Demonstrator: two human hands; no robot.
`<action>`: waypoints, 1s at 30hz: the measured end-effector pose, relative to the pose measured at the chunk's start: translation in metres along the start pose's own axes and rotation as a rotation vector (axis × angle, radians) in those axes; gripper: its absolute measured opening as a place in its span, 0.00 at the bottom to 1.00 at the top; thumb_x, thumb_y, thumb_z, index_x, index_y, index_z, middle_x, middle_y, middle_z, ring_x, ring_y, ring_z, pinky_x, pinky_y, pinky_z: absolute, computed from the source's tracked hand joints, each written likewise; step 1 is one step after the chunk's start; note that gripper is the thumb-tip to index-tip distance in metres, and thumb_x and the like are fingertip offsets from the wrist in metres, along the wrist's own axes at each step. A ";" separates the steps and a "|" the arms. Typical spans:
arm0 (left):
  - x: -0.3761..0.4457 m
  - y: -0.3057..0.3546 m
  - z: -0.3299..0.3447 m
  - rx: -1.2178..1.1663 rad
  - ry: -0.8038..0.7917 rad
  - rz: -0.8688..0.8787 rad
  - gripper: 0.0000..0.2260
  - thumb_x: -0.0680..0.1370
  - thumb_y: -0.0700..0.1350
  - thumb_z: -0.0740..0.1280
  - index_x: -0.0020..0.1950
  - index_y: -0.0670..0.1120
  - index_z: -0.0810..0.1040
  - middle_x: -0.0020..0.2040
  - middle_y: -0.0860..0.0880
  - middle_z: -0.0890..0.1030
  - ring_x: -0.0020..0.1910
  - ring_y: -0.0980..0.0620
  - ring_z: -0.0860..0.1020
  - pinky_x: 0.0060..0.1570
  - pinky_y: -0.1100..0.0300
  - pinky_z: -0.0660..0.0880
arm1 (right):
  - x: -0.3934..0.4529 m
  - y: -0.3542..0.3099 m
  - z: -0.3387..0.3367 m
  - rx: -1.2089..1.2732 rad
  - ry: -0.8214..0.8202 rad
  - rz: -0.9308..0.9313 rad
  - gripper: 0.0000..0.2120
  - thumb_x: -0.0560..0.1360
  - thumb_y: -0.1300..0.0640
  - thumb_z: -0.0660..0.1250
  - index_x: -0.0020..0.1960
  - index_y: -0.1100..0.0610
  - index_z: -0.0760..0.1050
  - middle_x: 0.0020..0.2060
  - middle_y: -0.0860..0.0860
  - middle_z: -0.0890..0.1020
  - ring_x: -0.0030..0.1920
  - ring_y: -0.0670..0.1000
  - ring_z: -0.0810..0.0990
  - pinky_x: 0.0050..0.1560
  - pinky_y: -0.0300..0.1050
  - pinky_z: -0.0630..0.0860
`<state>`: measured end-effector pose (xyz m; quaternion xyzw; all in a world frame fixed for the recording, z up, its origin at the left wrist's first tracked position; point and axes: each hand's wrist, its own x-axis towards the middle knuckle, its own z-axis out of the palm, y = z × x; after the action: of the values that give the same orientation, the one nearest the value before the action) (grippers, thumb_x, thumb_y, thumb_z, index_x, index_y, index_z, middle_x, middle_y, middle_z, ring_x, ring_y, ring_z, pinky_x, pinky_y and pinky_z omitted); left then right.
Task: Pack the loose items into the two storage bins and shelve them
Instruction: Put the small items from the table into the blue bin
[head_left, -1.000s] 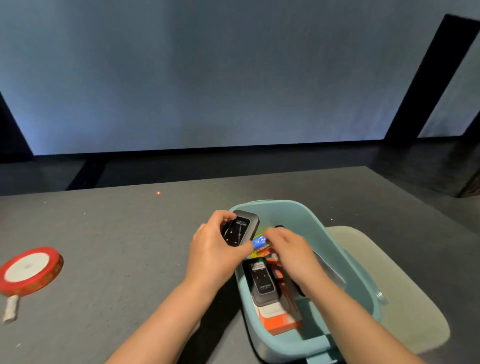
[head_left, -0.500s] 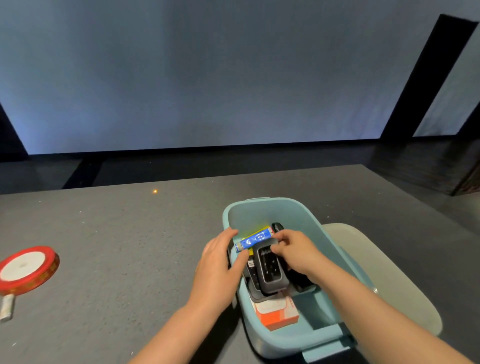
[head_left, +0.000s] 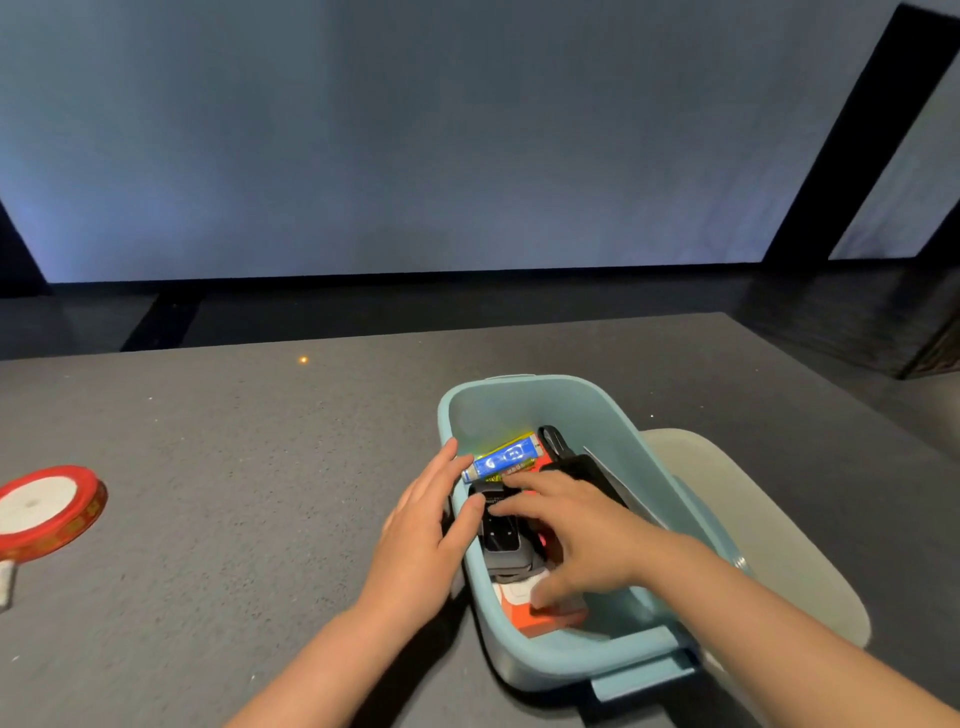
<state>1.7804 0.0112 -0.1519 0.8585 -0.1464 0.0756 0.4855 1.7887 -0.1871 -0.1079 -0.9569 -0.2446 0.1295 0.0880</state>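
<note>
Teal storage bin (head_left: 613, 415) sits toward the right side of the desk (head_left: 234, 467), w/ a pale second bin (head_left: 769, 519) touching it on the far-right side; only one bin is being filled. Left hand (head_left: 421, 540) rests on the bin's left rim, fingers (head_left: 441, 467) spread and loose, thumb hooked inside, grasping nothing, just steadying. Right hand (head_left: 576, 535) is down inside, fingers flat on the dark power bank (head_left: 501, 535), pressing rather than gripping; can't tell if anything's pinched under the palm.

Contents are stacked: power bank atop an orange-and-white box (head_left: 535, 608), blue tube (head_left: 501, 460) lying across the far end beside a black clip-like item (head_left: 553, 441).

Risks, as I read it: stack is loose, so the power bank could slide off the box when the bin gets lifted for shelving; tube is round, prob. rolls; pressing too hard near one rim could tip the bin, esp. w/ the near handle overhanging the near desk edge. Red ribbon spool (head_left: 49, 509) at the left desk edge is well apart from both bins; easy to forget, & its loose tail could drag off.
</note>
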 end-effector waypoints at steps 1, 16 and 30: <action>0.000 -0.001 0.001 -0.020 0.008 0.000 0.23 0.74 0.64 0.55 0.68 0.61 0.67 0.72 0.70 0.57 0.69 0.71 0.58 0.68 0.63 0.58 | -0.002 0.000 0.005 -0.065 -0.069 -0.010 0.51 0.59 0.43 0.79 0.75 0.41 0.55 0.77 0.46 0.53 0.76 0.48 0.51 0.75 0.50 0.54; 0.000 -0.002 0.005 -0.052 0.003 -0.024 0.20 0.76 0.59 0.57 0.68 0.61 0.67 0.73 0.68 0.58 0.69 0.71 0.58 0.69 0.61 0.59 | 0.012 0.006 0.020 -0.233 -0.066 -0.003 0.65 0.57 0.40 0.79 0.76 0.42 0.35 0.77 0.48 0.35 0.78 0.50 0.47 0.75 0.54 0.45; -0.008 -0.004 -0.039 -0.106 0.012 -0.136 0.16 0.77 0.46 0.66 0.64 0.57 0.73 0.65 0.60 0.72 0.62 0.62 0.72 0.62 0.68 0.66 | 0.014 -0.037 0.001 0.427 0.585 0.167 0.29 0.71 0.61 0.70 0.68 0.46 0.68 0.67 0.46 0.71 0.63 0.47 0.73 0.57 0.35 0.64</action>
<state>1.7744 0.0481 -0.1371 0.8390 -0.0887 0.0394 0.5353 1.7836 -0.1481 -0.1035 -0.9302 -0.0979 -0.0945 0.3409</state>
